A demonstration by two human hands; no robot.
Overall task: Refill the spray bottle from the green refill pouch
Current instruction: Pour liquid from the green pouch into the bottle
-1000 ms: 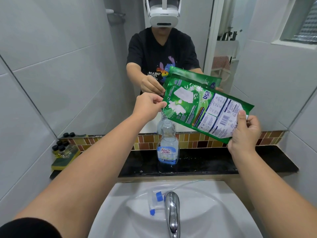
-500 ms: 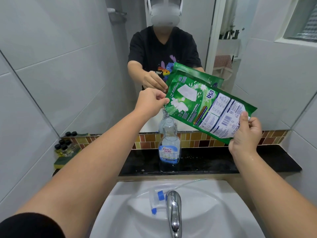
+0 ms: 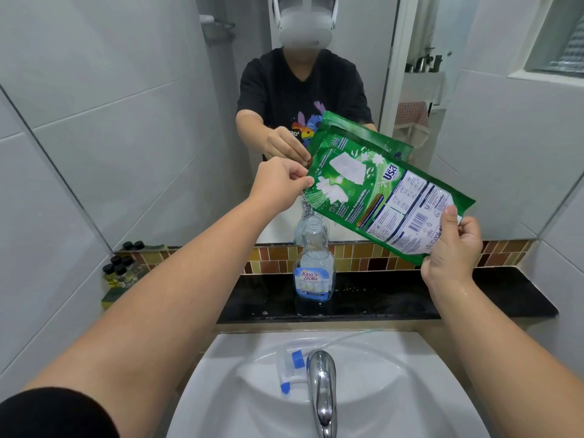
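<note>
Above open spray bottle (image 3: 313, 263) on black ledge (image 3: 493, 298), green refill pouch (image 3: 384, 191) tilted, pinched at 9 o'clock corner by left hand (image 3: 278, 181), gripped at 4 o'clock by right hand (image 3: 452, 248), sprayer head (image 3: 289, 368) beside chrome faucet (image 3: 322, 387) at 6 o'clock, small dark-capped bottles (image 3: 121, 268) at 9 o'clock.

Glossy plastic pouch (image 3: 379, 188), clear plastic bottle (image 3: 314, 263), polished chrome tap (image 3: 322, 390).

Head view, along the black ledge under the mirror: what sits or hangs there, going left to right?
Small dark-capped bottles → left hand pinching the pouch corner → spray bottle → green refill pouch → right hand holding the pouch's lower end.
</note>
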